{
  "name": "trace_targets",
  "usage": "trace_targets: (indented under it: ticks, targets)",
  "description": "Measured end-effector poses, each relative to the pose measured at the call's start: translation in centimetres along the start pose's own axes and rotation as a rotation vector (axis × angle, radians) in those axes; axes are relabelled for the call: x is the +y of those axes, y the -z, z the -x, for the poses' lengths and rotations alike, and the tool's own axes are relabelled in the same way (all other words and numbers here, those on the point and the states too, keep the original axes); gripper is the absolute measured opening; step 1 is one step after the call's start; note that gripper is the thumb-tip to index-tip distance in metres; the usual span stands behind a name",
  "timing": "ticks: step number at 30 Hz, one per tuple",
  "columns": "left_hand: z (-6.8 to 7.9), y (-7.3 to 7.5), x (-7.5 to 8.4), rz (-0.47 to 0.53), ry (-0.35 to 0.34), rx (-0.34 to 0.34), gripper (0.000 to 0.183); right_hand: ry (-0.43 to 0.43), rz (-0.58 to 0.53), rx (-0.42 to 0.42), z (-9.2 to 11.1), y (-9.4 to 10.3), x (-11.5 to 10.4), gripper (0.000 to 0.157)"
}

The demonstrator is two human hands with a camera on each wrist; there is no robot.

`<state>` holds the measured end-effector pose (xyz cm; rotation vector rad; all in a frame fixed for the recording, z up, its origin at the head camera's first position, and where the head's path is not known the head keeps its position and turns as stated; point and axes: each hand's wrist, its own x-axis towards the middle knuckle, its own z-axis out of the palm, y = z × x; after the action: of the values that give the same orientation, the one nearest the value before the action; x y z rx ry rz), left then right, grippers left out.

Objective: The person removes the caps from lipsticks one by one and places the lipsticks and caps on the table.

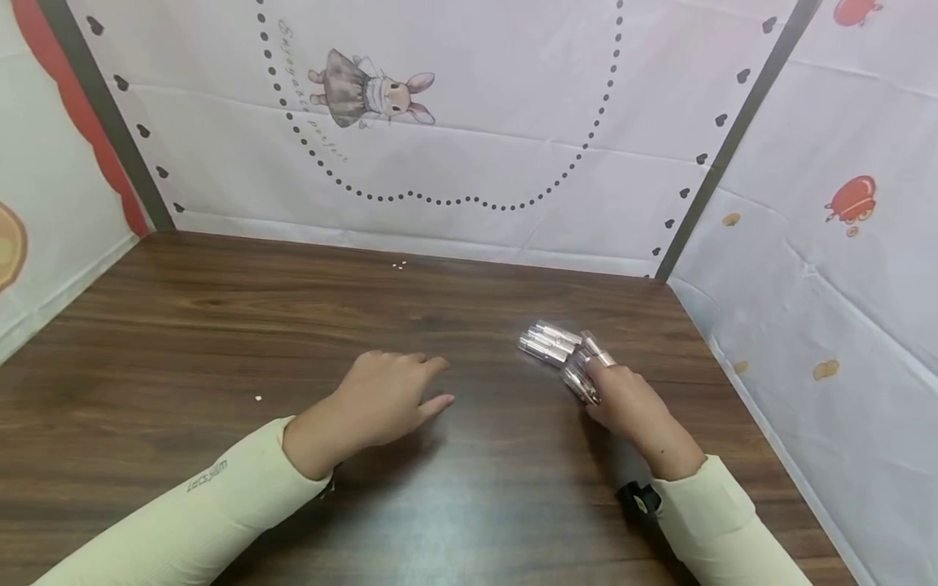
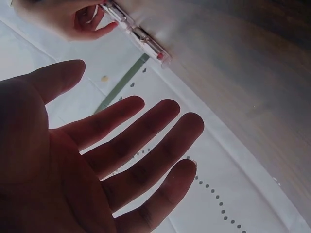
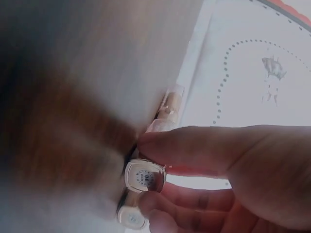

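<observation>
Several shiny lipstick tubes (image 1: 545, 345) lie close together on the right part of the table. My right hand (image 1: 636, 405) is at the near end of this group. In the right wrist view its thumb and fingers pinch one lipstick tube (image 3: 144, 176), whose end label reads 04. Beside it lies another tube (image 3: 131, 217), partly covered by the fingers. My left hand (image 1: 379, 397) hovers over the table left of the tubes, holding nothing. Its fingers (image 2: 160, 145) are spread and nearly straight in the left wrist view.
The brown wood-grain table (image 1: 242, 317) is bordered by printed white cloth at the back (image 1: 476, 98) and on both sides. Small white bits (image 1: 399, 265) lie near its back edge, and one white speck (image 1: 258, 398) is left of my left hand.
</observation>
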<state>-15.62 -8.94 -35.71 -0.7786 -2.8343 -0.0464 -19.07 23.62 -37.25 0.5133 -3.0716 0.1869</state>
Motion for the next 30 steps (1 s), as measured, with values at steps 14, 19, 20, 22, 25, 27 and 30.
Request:
trace_targets:
  ticks: [14, 19, 20, 22, 25, 27, 30]
  targets:
    - [0.5, -0.7, 0.8, 0.038, -0.058, -0.058, 0.051, 0.354, -0.171, -0.023, -0.2, 0.3, -5.6, 0.024]
    - [0.6, -1.1, 1.0, 0.054, -0.118, -0.035, 0.054, 0.400, -0.178, -0.058, -0.7, 0.1, -8.2, 0.026]
    - [0.7, -1.2, 1.0, 0.054, -0.128, -0.030, 0.054, 0.410, -0.186, -0.063, -0.7, 0.0, -8.6, 0.026]
    - [0.8, -1.3, 1.0, 0.062, -0.155, -0.026, 0.052, 0.428, -0.204, -0.065, -0.7, -0.2, -9.2, 0.027]
    - [1.0, -1.1, 0.8, 0.082, -0.207, -0.019, 0.043, 0.460, -0.224, -0.046, -0.4, -0.4, -9.7, 0.026]
    - [1.0, -0.9, 0.7, 0.099, -0.234, 0.002, 0.036, 0.479, -0.232, -0.019, -0.1, -0.4, -9.8, 0.024]
    - [1.1, -0.7, 0.6, 0.112, -0.245, 0.034, 0.031, 0.511, -0.256, 0.026, 0.1, -0.3, -10.1, 0.022]
